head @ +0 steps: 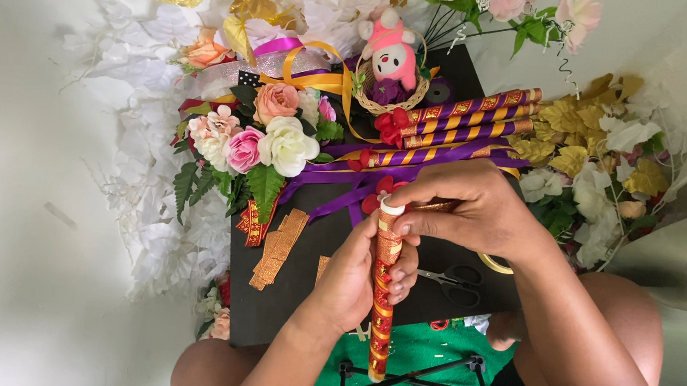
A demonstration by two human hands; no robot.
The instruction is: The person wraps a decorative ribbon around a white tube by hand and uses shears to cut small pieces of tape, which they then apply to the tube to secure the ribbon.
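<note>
My left hand (357,280) grips a long stick (381,318) wrapped in red and gold ribbon, held upright over my lap. My right hand (473,207) pinches the stick's white top end, with a strip of gold ribbon under its fingers. Beyond my hands, on a black board (286,295), lie several finished sticks (467,121) wrapped in purple and gold, each tipped with a small red flower, and loose purple ribbon (335,192).
Black scissors (455,282) lie on the board below my right hand. Gold ribbon pieces (278,249), a bunch of pink and white artificial flowers (262,142), a small pink toy in a woven basket (391,58), and white and gold leaves (600,148) surround the board.
</note>
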